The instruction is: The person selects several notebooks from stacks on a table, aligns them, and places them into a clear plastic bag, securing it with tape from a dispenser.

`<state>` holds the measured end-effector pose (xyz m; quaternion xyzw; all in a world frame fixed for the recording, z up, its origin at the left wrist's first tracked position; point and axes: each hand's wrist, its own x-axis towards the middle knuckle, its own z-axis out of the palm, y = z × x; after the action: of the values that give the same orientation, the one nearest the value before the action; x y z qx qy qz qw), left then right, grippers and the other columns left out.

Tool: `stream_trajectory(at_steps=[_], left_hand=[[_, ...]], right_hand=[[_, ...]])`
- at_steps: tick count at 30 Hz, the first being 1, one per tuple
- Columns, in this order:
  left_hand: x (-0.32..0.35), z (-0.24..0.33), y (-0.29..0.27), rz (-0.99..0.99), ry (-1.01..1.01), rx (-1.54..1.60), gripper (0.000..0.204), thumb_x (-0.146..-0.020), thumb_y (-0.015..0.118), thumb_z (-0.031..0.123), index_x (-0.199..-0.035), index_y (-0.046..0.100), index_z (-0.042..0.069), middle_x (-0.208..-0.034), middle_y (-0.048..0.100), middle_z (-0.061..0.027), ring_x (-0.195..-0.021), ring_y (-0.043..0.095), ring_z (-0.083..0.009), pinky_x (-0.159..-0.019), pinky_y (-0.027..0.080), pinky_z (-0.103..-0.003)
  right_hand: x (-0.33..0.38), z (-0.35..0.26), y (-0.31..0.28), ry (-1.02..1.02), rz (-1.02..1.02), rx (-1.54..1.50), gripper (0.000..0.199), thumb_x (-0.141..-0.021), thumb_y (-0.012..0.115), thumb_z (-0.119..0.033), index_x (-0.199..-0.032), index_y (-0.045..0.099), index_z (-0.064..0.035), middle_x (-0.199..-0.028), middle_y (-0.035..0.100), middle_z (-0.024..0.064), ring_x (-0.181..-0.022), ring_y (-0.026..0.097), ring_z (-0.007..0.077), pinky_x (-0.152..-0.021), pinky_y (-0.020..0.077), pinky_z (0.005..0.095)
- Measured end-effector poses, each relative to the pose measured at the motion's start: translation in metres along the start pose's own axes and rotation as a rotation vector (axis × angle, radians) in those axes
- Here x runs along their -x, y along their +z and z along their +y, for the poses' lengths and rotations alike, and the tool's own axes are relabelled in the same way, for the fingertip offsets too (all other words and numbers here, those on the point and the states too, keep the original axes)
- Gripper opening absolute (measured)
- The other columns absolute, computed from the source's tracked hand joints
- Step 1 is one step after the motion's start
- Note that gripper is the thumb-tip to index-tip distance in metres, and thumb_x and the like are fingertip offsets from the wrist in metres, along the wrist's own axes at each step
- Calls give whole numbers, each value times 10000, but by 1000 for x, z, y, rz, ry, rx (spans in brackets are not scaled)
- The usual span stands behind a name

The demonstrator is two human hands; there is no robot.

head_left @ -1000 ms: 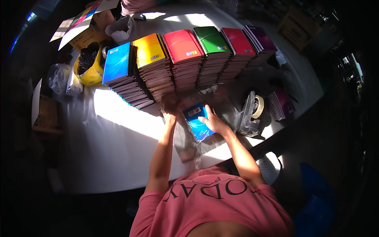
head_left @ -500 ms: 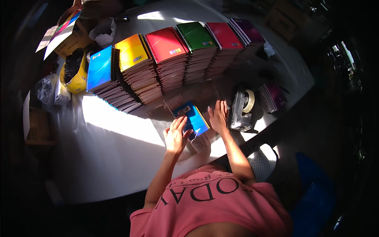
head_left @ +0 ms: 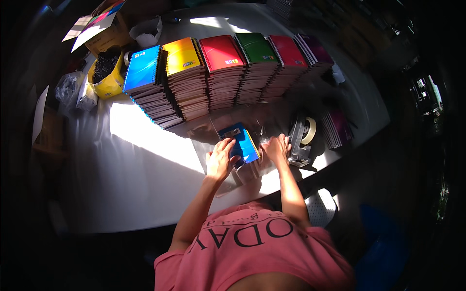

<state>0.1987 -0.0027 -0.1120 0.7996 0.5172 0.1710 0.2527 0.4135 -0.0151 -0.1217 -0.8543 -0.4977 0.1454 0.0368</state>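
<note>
A small blue spiral notebook [head_left: 246, 147] lies on a sheet of clear plastic film [head_left: 204, 130] in front of me. My left hand [head_left: 222, 161] rests on the notebook's left side with its fingers apart, partly hiding the cover. Just right of the yellowish spiral binding, my right hand [head_left: 277, 148] is closed on the film, its thumb and fingers pinching a lifted, shiny fold. A tape dispenser [head_left: 300, 157] with a roll of pale tape [head_left: 309, 131] stands close beside the right hand.
Behind the film stand tall stacks of spiral notebooks: blue [head_left: 143, 68], yellow [head_left: 182, 56], red [head_left: 221, 52], green [head_left: 257, 47], another red [head_left: 287, 51] and purple [head_left: 314, 47]. More purple notebooks [head_left: 337, 128] sit at the right. A yellow container [head_left: 109, 85] of dark pieces stands left.
My right hand has gone from lying flat to pinching the film and raising a fold beside the notebook. The left hand stays on the notebook. The whole view has shifted slightly.
</note>
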Motion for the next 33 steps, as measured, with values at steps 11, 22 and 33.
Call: stream_trajectory(at_steps=[11,22,33], left_hand=[[-23,18,10,46,231,-264,745,-710,611,9,-1370,415,294,-1018,534,-89,-905,509,-280,-829,402,-414],[-25,8,-4,-267,4,-117,579,-692,735,160,-1223,513,101,-1215,511,-76,-1184,452,-304,-915,340,-688],[6,-3,7,0,-148,83,860,-646,739,521,-1364,374,219,-1412,369,-8,-1401,155,-298,-992,100,-736]], right_hand=[[45,-32,2,-708,-68,-465,364,-711,583,30,-1067,509,51,-923,601,220,-883,571,413,-748,462,452],[-15,-64,-66,-1218,-314,-343,748,-666,553,173,-1330,460,-160,-1271,507,94,-1013,570,285,-859,495,352],[-64,-79,-49,-1186,-662,-280,641,-587,817,-36,-1179,573,-35,-857,559,69,-748,589,162,-670,513,283]])
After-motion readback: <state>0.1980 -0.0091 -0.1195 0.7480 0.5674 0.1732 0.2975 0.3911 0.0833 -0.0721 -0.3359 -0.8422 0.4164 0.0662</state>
